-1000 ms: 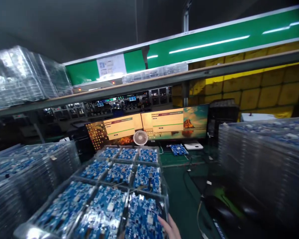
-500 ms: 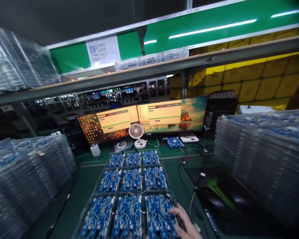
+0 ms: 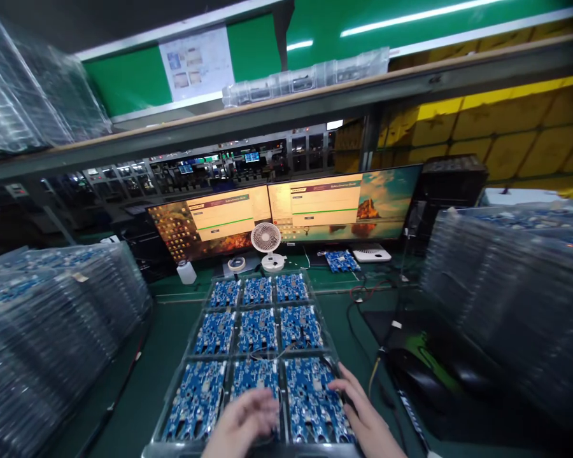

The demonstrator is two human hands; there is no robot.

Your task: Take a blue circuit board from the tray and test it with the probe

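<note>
On the left of the clear tray (image 3: 172, 388) stands a tall stack of trays (image 3: 48, 331), close to its edge. The clear tray lies flat on the green table (image 3: 157, 356), in front of the two screens (image 3: 286, 213) and the small white fan (image 3: 266, 240). It holds nine blue boards in three rows.

The left hand (image 3: 241, 423) rests on the near middle board (image 3: 254, 381), fingers loosely spread, gripping nothing. The right hand (image 3: 363, 413) lies just right of it, open, fingertips on the near right board (image 3: 310, 401).

A thin wire (image 3: 267, 353) lies across the boards. A finger could catch it and tug a board out of its pocket. Pressing hard could bend small parts. Right of the tray lie loose cables (image 3: 363, 299) and another tall stack (image 3: 510, 292).
</note>
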